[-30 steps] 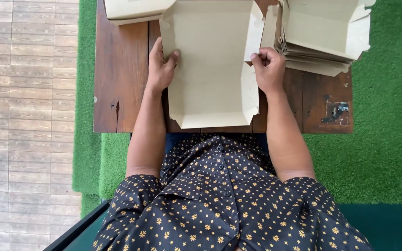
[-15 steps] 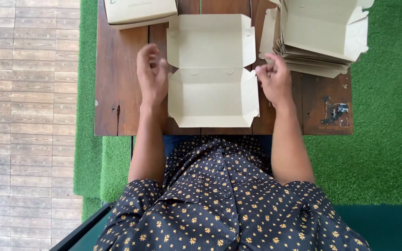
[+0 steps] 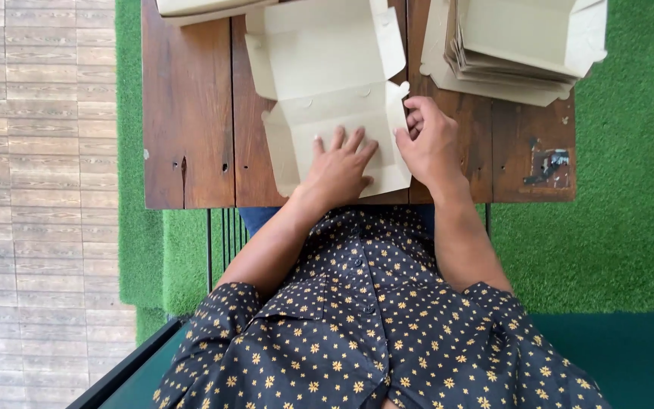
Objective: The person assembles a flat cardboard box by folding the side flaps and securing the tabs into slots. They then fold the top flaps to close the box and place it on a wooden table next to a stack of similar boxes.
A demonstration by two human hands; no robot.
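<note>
Cardboard box blank [image 3: 327, 91] lies flat under left hand [image 3: 340, 168].

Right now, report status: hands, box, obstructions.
Left hand flat on cardboard box blank. Right hand pinching its right flap. Stack of blanks apart, right.

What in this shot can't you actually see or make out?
Head view only:
- Stack of flat cardboard blanks: top cut off by the frame edge, so the count is unclear.
- Folded box at top left: mostly out of frame.
- Carton blank: near panel hidden under the left hand.
- Right hand: fingertips curled behind the side flap.
</note>
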